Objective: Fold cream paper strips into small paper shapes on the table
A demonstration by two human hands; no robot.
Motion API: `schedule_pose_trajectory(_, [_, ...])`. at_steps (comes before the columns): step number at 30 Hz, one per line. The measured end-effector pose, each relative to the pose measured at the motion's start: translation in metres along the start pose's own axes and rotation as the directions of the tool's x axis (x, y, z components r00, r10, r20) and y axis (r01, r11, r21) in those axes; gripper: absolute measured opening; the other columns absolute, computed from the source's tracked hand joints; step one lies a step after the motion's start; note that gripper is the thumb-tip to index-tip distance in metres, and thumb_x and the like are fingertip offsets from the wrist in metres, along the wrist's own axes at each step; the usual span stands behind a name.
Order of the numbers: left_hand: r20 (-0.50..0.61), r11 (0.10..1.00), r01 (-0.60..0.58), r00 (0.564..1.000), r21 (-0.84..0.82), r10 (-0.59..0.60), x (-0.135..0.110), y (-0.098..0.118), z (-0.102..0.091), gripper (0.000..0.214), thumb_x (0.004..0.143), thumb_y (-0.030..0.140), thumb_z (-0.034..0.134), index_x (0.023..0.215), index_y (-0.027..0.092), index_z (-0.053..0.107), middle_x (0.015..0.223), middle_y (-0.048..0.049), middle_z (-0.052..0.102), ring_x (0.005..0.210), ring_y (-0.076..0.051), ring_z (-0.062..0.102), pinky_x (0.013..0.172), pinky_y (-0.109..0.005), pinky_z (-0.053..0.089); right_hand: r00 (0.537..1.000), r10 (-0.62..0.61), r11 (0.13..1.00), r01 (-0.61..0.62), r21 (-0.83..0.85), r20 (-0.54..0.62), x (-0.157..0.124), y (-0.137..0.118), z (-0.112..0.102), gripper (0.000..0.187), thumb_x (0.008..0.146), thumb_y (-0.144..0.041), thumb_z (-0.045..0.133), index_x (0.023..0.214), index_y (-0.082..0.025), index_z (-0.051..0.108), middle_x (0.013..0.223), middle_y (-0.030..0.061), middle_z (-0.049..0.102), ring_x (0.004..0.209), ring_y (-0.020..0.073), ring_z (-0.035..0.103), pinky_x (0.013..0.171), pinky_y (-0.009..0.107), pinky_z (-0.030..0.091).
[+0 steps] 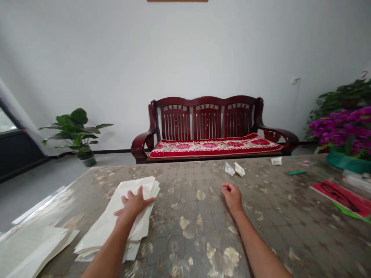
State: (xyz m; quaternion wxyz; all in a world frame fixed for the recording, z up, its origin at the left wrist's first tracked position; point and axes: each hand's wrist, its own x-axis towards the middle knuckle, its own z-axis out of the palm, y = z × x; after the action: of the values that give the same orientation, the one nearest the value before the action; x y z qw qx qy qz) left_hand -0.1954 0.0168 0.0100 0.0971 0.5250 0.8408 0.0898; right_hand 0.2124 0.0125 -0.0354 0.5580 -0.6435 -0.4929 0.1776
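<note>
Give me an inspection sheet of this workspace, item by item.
Surface: mottled brown-and-gold table, patterned top with some glare.
Job's things: stack of white paper under the left hand; second paper pile at the near left corner.
Clutter: two folded papers, paper scrap, green pen, red sheet with black marks.
Hands: left hand spread on the stack; right hand curled, touching no paper.
Cables: thin cord below a wall socket.
Surroundings: wooden bench with red cushion, potted plant, purple flowers.
</note>
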Motion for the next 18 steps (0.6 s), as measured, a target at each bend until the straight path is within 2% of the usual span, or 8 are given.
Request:
schedule_pose_trajectory(4, [0.012,1.0,-0.008,1.0,0.015,0.008,0.011,-0.013,0.011,0.091,0.067,0.065,0.061,0.144,0.022,0.038,0.143,-0.0304,0.04,0.127,-0.058,0.036,0.08,-0.075,0.036,1.0,-0.015,1.0,0.015,-0.005,-0.001,0.001,0.003,0.002,0.032,0.06,-0.037,0.049,0.078,-0.019,0.069,0.071,0.0035,0.068,0.067,0.021,0.061,0.066,0.031,0.048])
schedule_pose_trajectory(8, [-0.009,0.995,-0.095,0.995,0.031,0.095,0.015,-0.02,0.011,0.09,0.065,0.064,0.062,0.14,0.02,0.042,0.136,-0.0279,0.05,0.126,-0.053,0.042,0.087,-0.071,0.035,1.0,-0.019,1.0,0.02,-0.01,0.015,0.001,0.004,0.003,0.031,0.061,-0.036,0.049,0.078,-0.019,0.069,0.072,0.0038,0.069,0.068,0.0215,0.062,0.068,0.031,0.048])
schedule_pose_trajectory(11, [0.014,0.994,-0.099,0.995,0.046,0.098,0.017,-0.022,0.009,0.087,0.066,0.061,0.061,0.14,0.018,0.043,0.134,-0.0275,0.053,0.124,-0.051,0.045,0.088,-0.067,0.037,0.999,-0.023,1.0,0.023,-0.016,0.022,0.001,0.006,0.003,0.031,0.063,-0.035,0.049,0.079,-0.019,0.07,0.075,0.0046,0.07,0.07,0.0216,0.062,0.069,0.031,0.048])
schedule_pose_trajectory(14, [0.063,0.991,-0.121,0.991,0.066,0.116,0.018,-0.024,0.004,0.083,0.07,0.054,0.059,0.14,0.014,0.043,0.13,-0.0257,0.057,0.122,-0.045,0.052,0.093,-0.058,0.04,0.999,-0.026,0.999,0.027,-0.02,0.028,0.0,0.006,0.003,0.031,0.063,-0.035,0.049,0.08,-0.019,0.07,0.077,0.0051,0.071,0.071,0.0216,0.063,0.07,0.031,0.048])
schedule_pose_trajectory(18, [0.116,0.981,-0.174,0.98,0.081,0.164,0.016,-0.029,-0.003,0.075,0.074,0.049,0.055,0.138,0.011,0.046,0.128,-0.0207,0.061,0.116,-0.034,0.059,0.095,-0.041,0.044,0.999,-0.023,0.999,0.025,-0.025,0.041,0.0,0.007,0.003,0.034,0.063,-0.035,0.048,0.082,-0.018,0.07,0.078,0.0057,0.07,0.071,0.0217,0.063,0.07,0.031,0.048])
